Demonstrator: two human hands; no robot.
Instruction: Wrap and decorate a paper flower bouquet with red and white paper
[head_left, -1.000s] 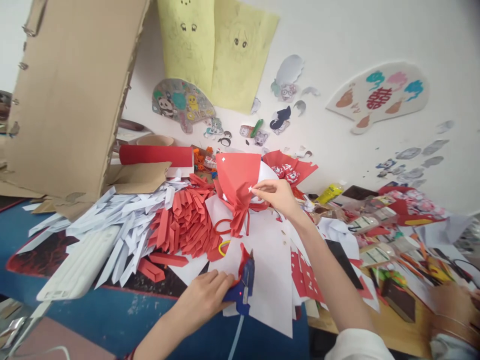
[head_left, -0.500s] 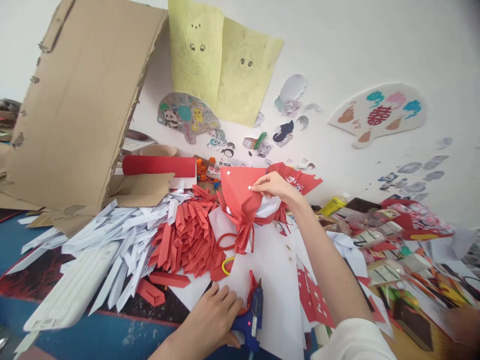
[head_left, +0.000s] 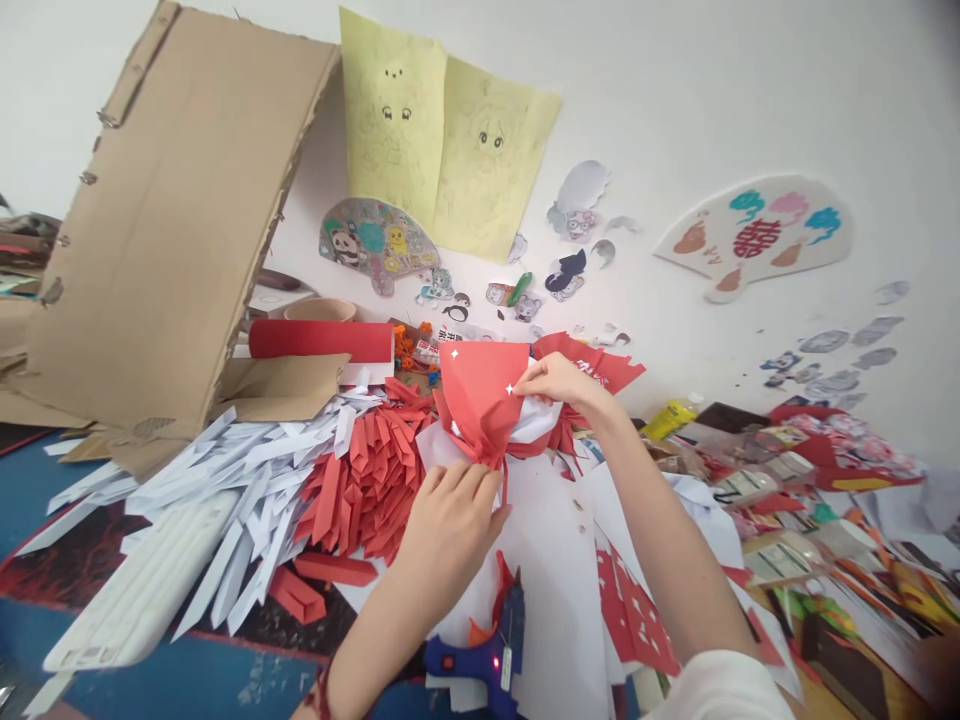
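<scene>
A fan-shaped piece of red paper (head_left: 480, 385) with small white star shapes on it stands in the middle, gathered narrow at its lower end. My right hand (head_left: 559, 385) pinches its right edge beside one white star (head_left: 510, 390). Over the gathered lower end, my left hand (head_left: 454, 515) is curled, with its fingertips partly hidden. A blue hot glue gun (head_left: 487, 660) with a lit red light lies below my left hand, on white paper sheets (head_left: 559, 570). White paper (head_left: 536, 420) shows behind the red piece.
Folded red paper strips (head_left: 367, 480) and folded white strips (head_left: 225, 490) are heaped at left, near a white power strip (head_left: 150, 580). A cardboard panel (head_left: 172, 220) leans at left. Star-cut red paper (head_left: 634, 610) and a yellow bottle (head_left: 671, 415) are at right.
My left hand has left the glue gun and moved up to the gathered end of the red paper. My right hand keeps its pinch at the edge.
</scene>
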